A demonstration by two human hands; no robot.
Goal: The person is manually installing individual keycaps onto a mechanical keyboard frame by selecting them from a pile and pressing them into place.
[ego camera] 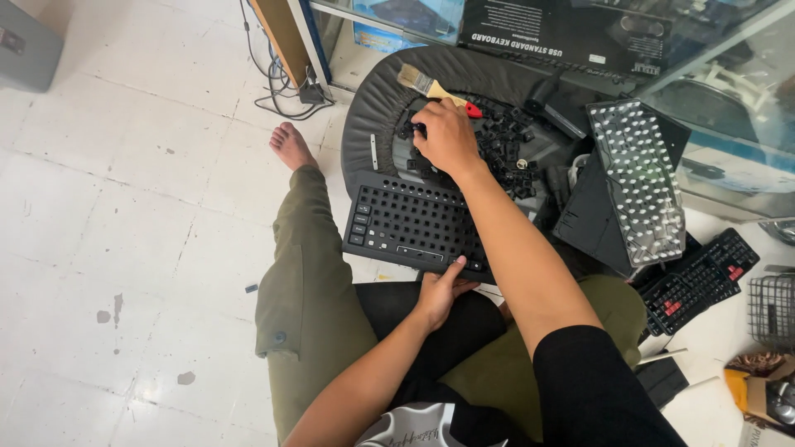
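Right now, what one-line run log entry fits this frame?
left hand: steadies black keyboard frame | right hand: reaching into loose keycaps, grasp unclear | paintbrush: lies beside pile | seat: floor

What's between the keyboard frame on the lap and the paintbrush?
In the head view, the pile of loose black keycaps lies between the keyboard frame and the paintbrush, with the right hand resting in it.
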